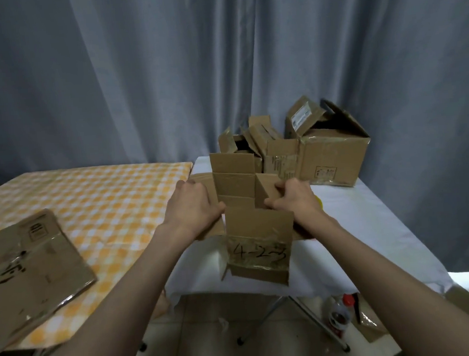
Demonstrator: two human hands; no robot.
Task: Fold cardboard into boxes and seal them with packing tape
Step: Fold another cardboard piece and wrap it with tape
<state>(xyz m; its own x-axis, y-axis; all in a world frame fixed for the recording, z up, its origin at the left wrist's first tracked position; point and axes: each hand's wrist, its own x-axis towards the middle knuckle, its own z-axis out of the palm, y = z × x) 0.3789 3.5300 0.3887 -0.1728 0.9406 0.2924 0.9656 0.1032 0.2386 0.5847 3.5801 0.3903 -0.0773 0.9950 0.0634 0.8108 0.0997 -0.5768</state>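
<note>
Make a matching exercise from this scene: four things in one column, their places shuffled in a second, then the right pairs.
Things:
1. small box marked 4-2-3
2. flattened cardboard
3. large taped box
4. red-capped bottle

Places:
A. on the floor under the white table
B. gripped by the left hand and the right hand
C. on the orange checked cloth
D. at the white table's far edge, by the curtain

Pairs: 1-B, 2-C, 3-D, 4-A

behind: box pile [310, 155] blocks far edge of white table [371, 223] | centre: half-folded box [256, 232] | left: flat cardboard [30, 267] on checked cloth [103, 205], bare beyond it
</note>
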